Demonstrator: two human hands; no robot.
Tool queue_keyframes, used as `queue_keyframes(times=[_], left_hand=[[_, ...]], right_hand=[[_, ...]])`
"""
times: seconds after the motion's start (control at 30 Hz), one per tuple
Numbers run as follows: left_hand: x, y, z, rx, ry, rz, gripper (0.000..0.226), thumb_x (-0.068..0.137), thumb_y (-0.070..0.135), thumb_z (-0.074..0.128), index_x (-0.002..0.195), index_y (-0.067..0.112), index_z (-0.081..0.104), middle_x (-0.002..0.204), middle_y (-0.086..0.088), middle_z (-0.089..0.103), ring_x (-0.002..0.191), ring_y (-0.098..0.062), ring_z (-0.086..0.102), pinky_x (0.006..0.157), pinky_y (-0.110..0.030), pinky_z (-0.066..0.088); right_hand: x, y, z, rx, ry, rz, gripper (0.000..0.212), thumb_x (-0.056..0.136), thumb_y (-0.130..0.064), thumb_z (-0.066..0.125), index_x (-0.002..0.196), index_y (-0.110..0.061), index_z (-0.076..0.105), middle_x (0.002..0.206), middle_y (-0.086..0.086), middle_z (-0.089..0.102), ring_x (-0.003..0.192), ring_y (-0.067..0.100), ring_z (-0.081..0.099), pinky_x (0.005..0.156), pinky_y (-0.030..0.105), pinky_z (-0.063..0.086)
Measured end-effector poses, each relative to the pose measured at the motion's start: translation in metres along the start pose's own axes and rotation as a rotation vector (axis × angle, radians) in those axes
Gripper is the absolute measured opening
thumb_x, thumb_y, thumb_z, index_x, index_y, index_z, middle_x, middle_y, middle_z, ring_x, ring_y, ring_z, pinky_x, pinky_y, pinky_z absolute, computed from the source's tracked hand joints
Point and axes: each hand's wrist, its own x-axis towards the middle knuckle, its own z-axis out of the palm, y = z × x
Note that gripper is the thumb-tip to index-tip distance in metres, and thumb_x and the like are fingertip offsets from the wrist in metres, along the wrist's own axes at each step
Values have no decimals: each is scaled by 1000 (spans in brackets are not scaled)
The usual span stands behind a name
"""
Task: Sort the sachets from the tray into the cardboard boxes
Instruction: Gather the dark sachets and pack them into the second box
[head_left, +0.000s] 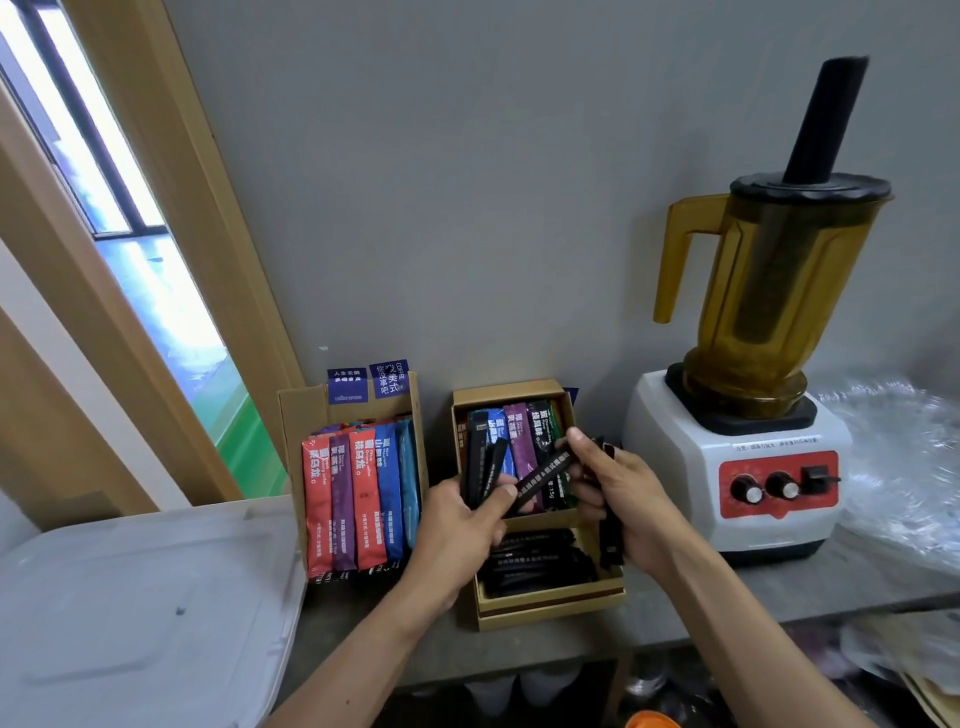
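Sachets (543, 475) in left hand (457, 525), right hand (631, 499); one tray (550, 605).

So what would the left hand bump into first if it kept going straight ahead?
Probably the coloured sachets standing in the small cardboard box; the left hand, gripping black sachets, points right at them. Depth is unclear.

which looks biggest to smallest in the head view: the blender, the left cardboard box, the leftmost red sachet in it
1. blender
2. left cardboard box
3. leftmost red sachet
The gaps are plain, so nearness to the camera does not blur the order.
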Motion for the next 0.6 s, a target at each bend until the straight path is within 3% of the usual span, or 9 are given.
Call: queue_keyframes(times=[0.1,0.2,0.3,0.4,0.53,0.6], left_hand=[[2,-2,-5,29,26,0,16,99,22,66,112,13,68,87,-11,80,52,-9,50,47,-20,40],[3,-5,-8,30,46,7,16,99,25,66,111,14,69,70,-2,71,52,-5,52,48,-18,41],[3,-6,-9,33,68,21,12,100,21,65,110,16,69,70,6,63,52,-4,53,48,-14,41],[4,-7,-11,69,81,29,15,101,23,63,114,19,68,71,4,65,54,-3,56,50,-13,42],[4,-11,-13,100,83,30,14,100,22,64,113,22,67,76,-1,67,59,-4,60,57,-19,46],[4,-11,-11,88,85,28,16,98,23,67,114,21,66,71,2,65,59,-5,59,58,-20,47]], right_hand=[[4,3,-5,22,-3,13,56,95,-53,65,109,1,68,76,4,55,53,8,37,45,21,31],[6,6,-7,21,0,17,59,99,-50,59,112,7,66,71,5,49,51,9,35,44,21,30],[5,6,-8,19,-11,22,45,104,-45,54,104,-3,70,64,3,46,49,8,35,43,20,30],[0,3,-7,-53,40,4,34,104,-35,57,99,-5,71,60,-2,56,49,7,40,45,21,31],[-5,0,-11,-257,111,-105,13,98,-17,68,108,-19,76,76,-2,73,57,8,60,49,22,44],[-6,0,-14,-414,108,-118,14,95,-16,70,104,-26,75,90,-3,77,74,12,71,60,27,51]])
